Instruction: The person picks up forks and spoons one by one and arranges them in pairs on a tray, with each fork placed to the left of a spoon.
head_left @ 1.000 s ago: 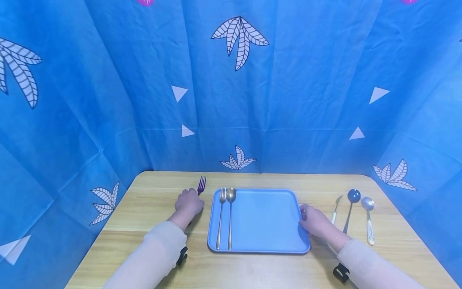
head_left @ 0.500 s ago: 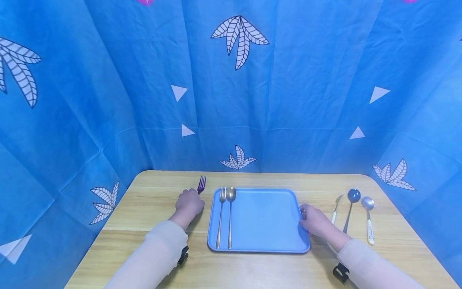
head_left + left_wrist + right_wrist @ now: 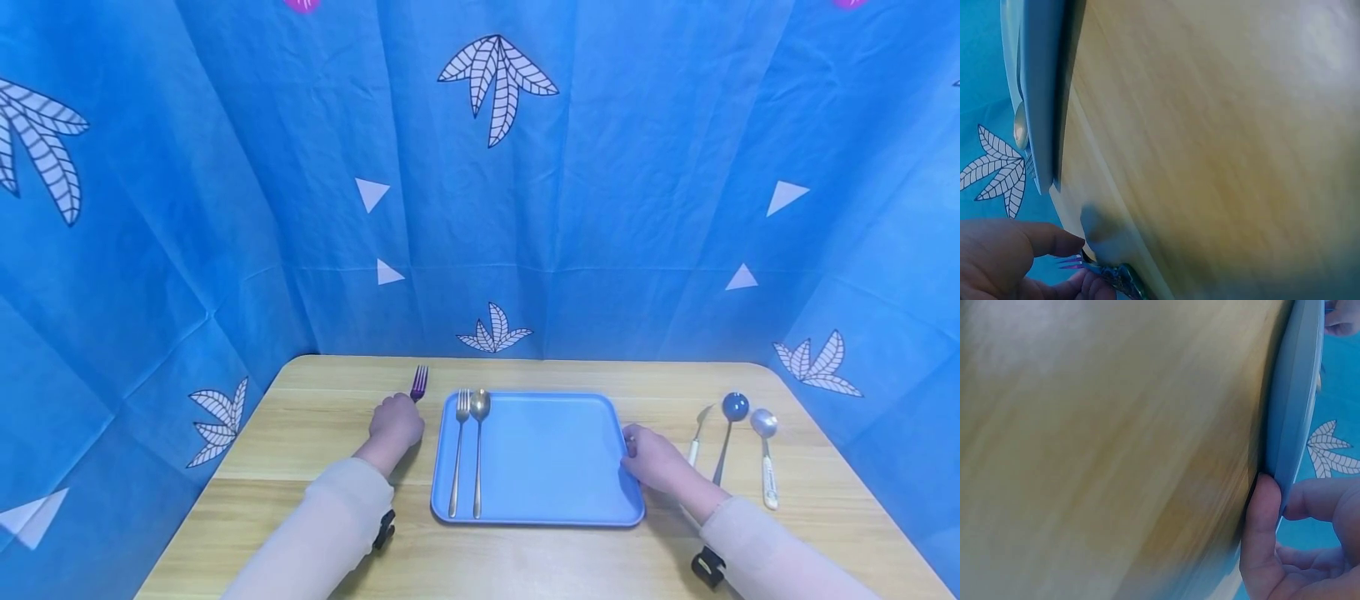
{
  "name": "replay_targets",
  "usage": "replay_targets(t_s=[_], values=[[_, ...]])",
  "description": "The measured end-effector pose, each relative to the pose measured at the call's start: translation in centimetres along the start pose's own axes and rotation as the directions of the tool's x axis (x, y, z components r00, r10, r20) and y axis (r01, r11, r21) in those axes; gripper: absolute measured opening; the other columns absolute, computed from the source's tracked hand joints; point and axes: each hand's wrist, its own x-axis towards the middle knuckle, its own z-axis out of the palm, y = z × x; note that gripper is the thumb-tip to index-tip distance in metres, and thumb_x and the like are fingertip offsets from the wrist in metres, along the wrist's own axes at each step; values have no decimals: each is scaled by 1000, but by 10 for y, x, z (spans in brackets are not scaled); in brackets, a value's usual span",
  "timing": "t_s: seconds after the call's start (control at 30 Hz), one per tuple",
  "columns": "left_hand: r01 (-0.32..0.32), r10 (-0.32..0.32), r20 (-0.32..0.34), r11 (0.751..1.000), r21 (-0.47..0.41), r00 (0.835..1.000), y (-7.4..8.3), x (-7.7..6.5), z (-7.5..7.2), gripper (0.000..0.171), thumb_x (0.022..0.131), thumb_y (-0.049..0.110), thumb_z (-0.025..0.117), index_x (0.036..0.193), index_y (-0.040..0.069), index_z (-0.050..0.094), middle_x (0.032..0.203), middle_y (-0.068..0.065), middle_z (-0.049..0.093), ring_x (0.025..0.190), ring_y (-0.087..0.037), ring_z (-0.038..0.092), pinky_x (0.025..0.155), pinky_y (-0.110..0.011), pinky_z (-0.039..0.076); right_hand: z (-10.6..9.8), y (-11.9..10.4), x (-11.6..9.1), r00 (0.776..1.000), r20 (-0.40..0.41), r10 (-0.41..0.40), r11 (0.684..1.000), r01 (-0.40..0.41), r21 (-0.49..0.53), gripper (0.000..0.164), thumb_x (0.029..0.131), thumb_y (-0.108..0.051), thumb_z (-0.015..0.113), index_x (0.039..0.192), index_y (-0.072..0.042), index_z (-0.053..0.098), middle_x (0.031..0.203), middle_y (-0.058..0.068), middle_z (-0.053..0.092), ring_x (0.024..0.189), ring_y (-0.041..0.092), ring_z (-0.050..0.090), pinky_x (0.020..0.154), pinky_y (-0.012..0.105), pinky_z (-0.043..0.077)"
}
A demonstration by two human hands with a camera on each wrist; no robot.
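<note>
Left of the blue tray [image 3: 555, 458], my left hand [image 3: 395, 421] pinches a purple fork [image 3: 419, 382] whose tines point away from me. In the left wrist view the thumb and fingers close on the fork's dark patterned handle [image 3: 1124, 279]. At the tray's right edge my right hand [image 3: 654, 458] grips the rim, with a finger and thumb on either side of it in the right wrist view. A silver fork [image 3: 458, 450] and a gold-toned spoon [image 3: 478, 450] lie side by side along the tray's left side.
Right of my right hand lie a small knife-like tool with a white handle [image 3: 693, 451], a dark round-bowled spoon [image 3: 736, 407] and a silver spoon with a white handle [image 3: 769, 483]. A blue patterned curtain [image 3: 637, 208] surrounds the wooden table [image 3: 540, 558].
My left hand has shifted very slightly at the purple fork. The right hand, the tray and the other cutlery stay where they were.
</note>
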Motion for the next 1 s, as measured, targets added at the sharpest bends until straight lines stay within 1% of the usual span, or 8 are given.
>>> replay_targets(t_s=[0.17, 0.27, 0.37, 0.63, 0.77, 0.87, 1.0], values=[[21, -21, -5, 1000, -12, 1000, -2, 5, 2, 25, 93, 5, 54, 110, -13, 58, 92, -23, 60, 76, -32, 59, 63, -44, 54, 0, -1, 0, 1000, -2, -11, 1000, 11, 5, 49, 86, 3, 61, 131, 17, 45, 96, 21, 65, 71, 21, 62, 56, 32, 55], [26, -26, -2, 1000, -8, 1000, -3, 7, 3, 24, 94, 4, 53, 111, -12, 58, 92, -22, 61, 75, -31, 59, 63, -43, 54, -1, -2, 0, 1000, -5, -15, 1000, 15, 3, 49, 86, 3, 61, 130, 17, 46, 99, 22, 65, 74, 21, 63, 57, 32, 55], [20, -20, 1, 1000, -6, 1000, -3, 8, 5, 24, 94, 3, 52, 111, -13, 59, 92, -22, 61, 75, -31, 59, 62, -42, 54, 0, -2, 0, 1000, -6, -5, 1000, 5, 3, 49, 87, 3, 61, 131, 17, 45, 98, 21, 65, 73, 22, 63, 56, 32, 55], [-8, 8, 2, 1000, 12, 1000, -2, 6, 4, 22, 94, 1, 51, 109, -13, 60, 90, -21, 61, 72, -29, 59, 61, -41, 54, 1, 1, 0, 1000, -11, -19, 1000, 19, 1, 48, 86, 3, 61, 129, 18, 46, 98, 22, 65, 74, 22, 64, 56, 32, 55], [-23, 23, -4, 1000, 8, 1000, -1, 3, 3, 20, 94, 0, 51, 106, -13, 60, 87, -21, 62, 70, -28, 59, 59, -40, 54, 0, 1, 0, 1000, -13, -28, 1000, 28, -10, 47, 85, 2, 62, 128, 17, 47, 93, 18, 64, 72, 21, 62, 57, 32, 54], [-25, 25, 1, 1000, 3, 1000, 0, 1, 3, 20, 94, 0, 52, 106, -12, 61, 87, -20, 63, 68, -27, 59, 57, -38, 53, -1, 0, -1, 1000, -13, -28, 1000, 28, -13, 47, 86, 1, 63, 127, 16, 47, 91, 15, 63, 71, 21, 61, 57, 32, 54], [-21, 21, 14, 1000, -7, 1000, 0, 0, 4, 20, 94, 2, 52, 106, -11, 62, 88, -20, 63, 68, -26, 59, 55, -36, 52, -2, -2, -2, 1000, -6, -20, 1000, 20, -1, 48, 86, 2, 62, 129, 17, 46, 92, 16, 62, 69, 20, 61, 56, 32, 54]])
